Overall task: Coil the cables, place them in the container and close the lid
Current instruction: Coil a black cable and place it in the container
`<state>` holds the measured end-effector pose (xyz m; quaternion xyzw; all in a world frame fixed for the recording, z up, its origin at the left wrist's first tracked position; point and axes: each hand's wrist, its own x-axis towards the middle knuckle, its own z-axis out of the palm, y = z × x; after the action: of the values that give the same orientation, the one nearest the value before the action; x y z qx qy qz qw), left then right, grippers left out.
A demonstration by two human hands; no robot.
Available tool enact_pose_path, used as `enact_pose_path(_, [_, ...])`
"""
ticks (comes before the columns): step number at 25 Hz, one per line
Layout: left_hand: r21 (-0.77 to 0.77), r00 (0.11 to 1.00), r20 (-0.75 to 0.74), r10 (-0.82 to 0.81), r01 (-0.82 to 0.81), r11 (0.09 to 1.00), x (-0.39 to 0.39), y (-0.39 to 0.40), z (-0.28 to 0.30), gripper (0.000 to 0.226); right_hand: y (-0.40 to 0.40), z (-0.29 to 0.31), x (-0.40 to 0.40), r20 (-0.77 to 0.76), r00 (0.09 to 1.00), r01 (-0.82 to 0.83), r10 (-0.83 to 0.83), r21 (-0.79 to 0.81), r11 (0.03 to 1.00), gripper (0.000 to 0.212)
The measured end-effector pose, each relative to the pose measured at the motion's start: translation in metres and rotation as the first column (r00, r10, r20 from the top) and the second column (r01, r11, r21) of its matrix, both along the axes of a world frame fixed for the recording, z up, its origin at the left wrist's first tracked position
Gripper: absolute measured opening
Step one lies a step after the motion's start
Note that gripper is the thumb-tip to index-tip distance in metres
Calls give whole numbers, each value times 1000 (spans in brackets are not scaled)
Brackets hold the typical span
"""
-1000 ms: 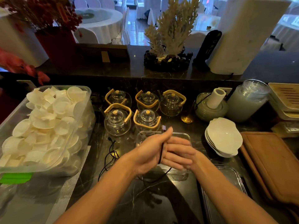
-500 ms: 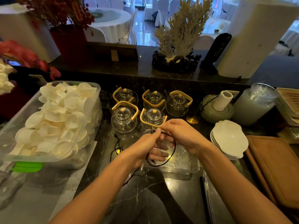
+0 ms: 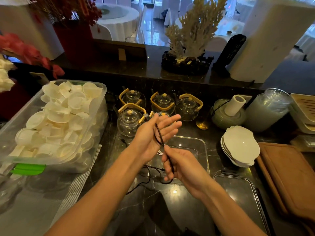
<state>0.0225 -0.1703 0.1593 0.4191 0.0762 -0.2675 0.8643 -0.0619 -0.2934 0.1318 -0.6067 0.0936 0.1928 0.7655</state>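
Note:
A thin black cable runs in loops across the palm of my left hand, whose fingers are stretched out flat. My right hand pinches the same cable just below the left palm and is closed around it. The cable's loose tail hangs down and trails over the dark marble counter to the left. Under both hands stands a clear rectangular container, open on top, with something small and white inside. Its clear lid lies flat on the counter at the right.
A large clear tub of white cups fills the left. Several glass teapots stand behind my hands. White dishes are stacked at the right, beside a wooden board. A raised ledge with a coral ornament runs along the back.
My left hand has opened flat and lifted with the cable looped over its palm. My right hand has dropped below it, drawing the cable down and toward me.

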Motion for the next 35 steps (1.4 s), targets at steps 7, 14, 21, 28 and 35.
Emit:
enact_pose_path(7, [-82, 969, 140, -202, 215, 973, -1, 20, 23, 55, -6, -28, -10, -3, 999, -48, 48, 53, 997, 43])
enact_pose_path(14, [-217, 962, 167, -216, 249, 944, 4, 22, 20, 61, 4, -2, 3, 22, 995, -95, 93, 104, 990, 43])
enact_pose_path(21, [-105, 965, 105, -241, 252, 962, 6, 35, 24, 44, -11, -42, 17, -74, 987, -147, 142, -67, 987, 49])
enact_pose_path(28, [248, 877, -74, -476, 478, 843, -20, 11, -19, 58, -45, -23, 47, -68, 982, -186, 179, -121, 975, 20])
enact_pose_path(35, [688, 865, -41, -500, 388, 614, -19, 2, -41, 61, -43, 2, 55, -20, 972, -149, 236, -825, 546, 43])
